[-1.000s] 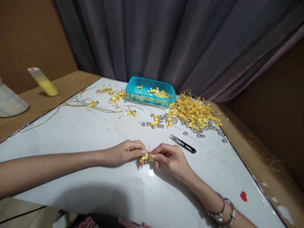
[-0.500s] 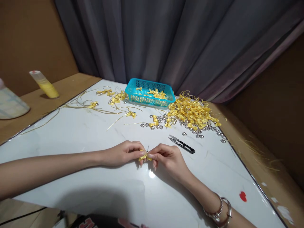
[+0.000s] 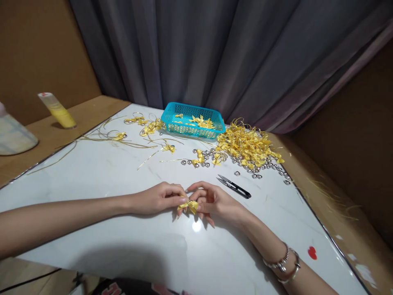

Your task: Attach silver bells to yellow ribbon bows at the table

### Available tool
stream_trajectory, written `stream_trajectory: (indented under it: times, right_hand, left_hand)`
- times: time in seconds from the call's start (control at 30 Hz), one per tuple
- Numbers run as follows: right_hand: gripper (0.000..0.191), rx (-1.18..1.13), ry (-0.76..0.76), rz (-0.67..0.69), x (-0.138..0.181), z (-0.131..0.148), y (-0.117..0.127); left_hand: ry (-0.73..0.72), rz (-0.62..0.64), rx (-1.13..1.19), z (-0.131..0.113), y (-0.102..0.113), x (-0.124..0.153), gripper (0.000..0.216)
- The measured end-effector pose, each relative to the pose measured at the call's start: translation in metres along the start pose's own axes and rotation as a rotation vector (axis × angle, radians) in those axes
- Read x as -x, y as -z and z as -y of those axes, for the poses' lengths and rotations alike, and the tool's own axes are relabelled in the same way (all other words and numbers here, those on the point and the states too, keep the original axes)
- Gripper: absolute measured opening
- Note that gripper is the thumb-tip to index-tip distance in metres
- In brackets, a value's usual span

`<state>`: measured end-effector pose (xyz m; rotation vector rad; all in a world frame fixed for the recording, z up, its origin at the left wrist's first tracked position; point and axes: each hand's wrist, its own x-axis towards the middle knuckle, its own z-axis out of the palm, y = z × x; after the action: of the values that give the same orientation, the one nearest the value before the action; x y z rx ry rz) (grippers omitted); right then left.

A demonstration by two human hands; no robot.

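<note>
A small yellow ribbon bow (image 3: pixel 192 206) is held low over the white tabletop, between my two hands. My left hand (image 3: pixel 162 198) pinches its left side between thumb and fingers. At the bow's right side is my right hand (image 3: pixel 216 201), its thumb against the ribbon, the index finger raised and the other fingers loosely spread around and behind. Whatever sits at the bow's centre is too small to make out. Black-handled thread snips (image 3: pixel 235 187) lie beyond my right hand, apart from it.
A blue plastic basket (image 3: pixel 193 130) at the back holds yellow bows. Right of it is a heap of yellow bows (image 3: pixel 248 143) among silver rings (image 3: pixel 237 173). Gold cords (image 3: pixel 123 142) trail at left. A bottle with yellow contents (image 3: pixel 61 114) and a pale container (image 3: pixel 15 133) stand farther left.
My right hand has loosened its tight pinch: its index finger has lifted and its fingers have spread. The bow has turned and shows more of its face. The left hand stays put.
</note>
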<state>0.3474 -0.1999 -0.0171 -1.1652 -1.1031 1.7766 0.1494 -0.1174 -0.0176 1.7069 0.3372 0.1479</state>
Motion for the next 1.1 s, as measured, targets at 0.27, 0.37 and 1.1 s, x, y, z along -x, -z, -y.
stream_trajectory:
  times: [0.27, 0.37, 1.1]
  right_hand:
    - [0.020, 0.241, 0.042, -0.076, 0.008, 0.015, -0.001]
    - [0.030, 0.207, 0.012, 0.038, 0.010, 0.015, 0.000]
    - [0.005, 0.789, 0.279, -0.060, 0.009, 0.005, -0.008]
  left_hand:
    - [-0.013, 0.007, -0.038, -0.001, 0.001, 0.000, 0.032]
    - [-0.007, 0.008, -0.031, 0.000, 0.001, 0.000, 0.032]
    - [-0.001, 0.020, 0.012, 0.001, 0.000, -0.001, 0.026]
